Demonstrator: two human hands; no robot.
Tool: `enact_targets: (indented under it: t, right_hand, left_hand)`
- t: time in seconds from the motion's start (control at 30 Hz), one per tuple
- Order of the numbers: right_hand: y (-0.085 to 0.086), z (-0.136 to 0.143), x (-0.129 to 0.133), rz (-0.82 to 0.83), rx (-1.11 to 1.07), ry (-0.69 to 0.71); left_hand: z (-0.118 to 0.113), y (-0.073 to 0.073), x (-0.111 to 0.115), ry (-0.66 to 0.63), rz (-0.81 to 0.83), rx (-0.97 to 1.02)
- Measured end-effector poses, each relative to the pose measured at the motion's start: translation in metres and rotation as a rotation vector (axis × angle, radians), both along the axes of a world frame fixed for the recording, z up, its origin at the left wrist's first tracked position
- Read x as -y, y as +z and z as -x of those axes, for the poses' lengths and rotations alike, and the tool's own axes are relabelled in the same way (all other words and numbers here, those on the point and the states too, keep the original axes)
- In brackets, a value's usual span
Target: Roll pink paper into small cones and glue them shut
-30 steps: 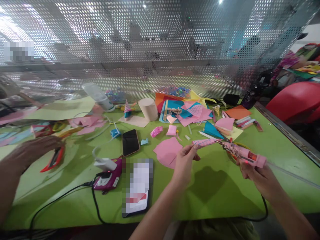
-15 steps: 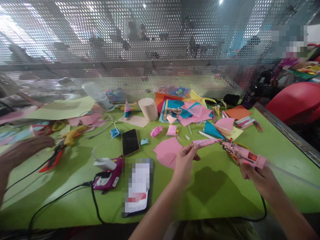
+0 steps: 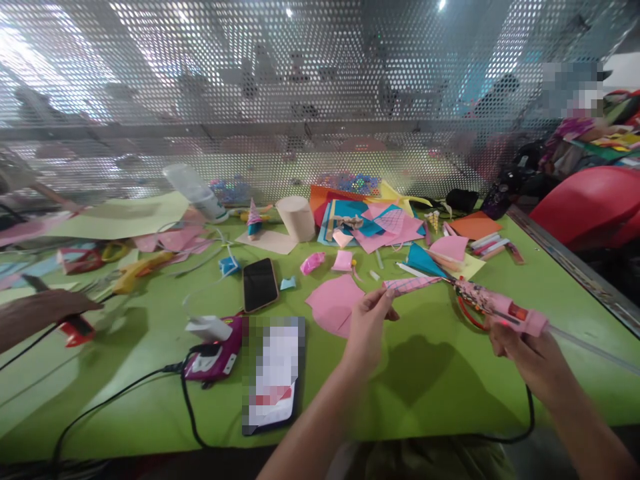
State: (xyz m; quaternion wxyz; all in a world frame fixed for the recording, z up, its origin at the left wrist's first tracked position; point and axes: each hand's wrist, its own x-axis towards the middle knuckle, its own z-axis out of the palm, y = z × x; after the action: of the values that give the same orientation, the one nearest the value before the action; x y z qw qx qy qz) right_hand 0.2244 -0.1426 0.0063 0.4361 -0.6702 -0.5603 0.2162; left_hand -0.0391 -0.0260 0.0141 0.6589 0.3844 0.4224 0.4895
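From afar I'm pinching, with my left hand [image 3: 371, 312], a pink, blue-lined paper cone [image 3: 413, 285] over the green tabletop [image 3: 450, 393], its narrow end just beside the pink plastic glue gun [image 3: 500, 307] my right hand [image 3: 525, 352] is gripping, while a cloudy-white plastic bottle [image 3: 194, 191] is leaning beyond, contents indistinct.

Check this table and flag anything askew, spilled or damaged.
The white bottle at the back left of the green table looks askew: it slants sharply, though lens distortion may exaggerate that. No spill shows.
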Motion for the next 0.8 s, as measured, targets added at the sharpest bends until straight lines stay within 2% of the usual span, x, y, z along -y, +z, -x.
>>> enact_targets:
  t: [0.23, 0.4, 0.57, 0.67, 0.8]
  right_hand:
    - [0.002, 0.010, 0.003, -0.018, -0.025, -0.055]
    - [-0.002, 0.016, 0.002, -0.021, -0.038, -0.020]
    - [-0.008, 0.009, 0.001, 0.004, -0.024, -0.020]
    - [-0.009, 0.005, 0.000, 0.035, -0.030, 0.025]
    - [-0.010, 0.011, -0.001, 0.028, -0.029, 0.039]
  left_hand:
    - [0.000, 0.001, 0.000, -0.009, 0.003, 0.005]
    - [0.000, 0.000, 0.000, -0.014, 0.008, -0.003]
    - [0.001, -0.002, 0.001, -0.014, 0.009, -0.014]
    - [0.001, -0.003, 0.001, -0.024, 0.003, -0.022]
    - [0.000, -0.001, 0.001, -0.027, -0.001, -0.024]
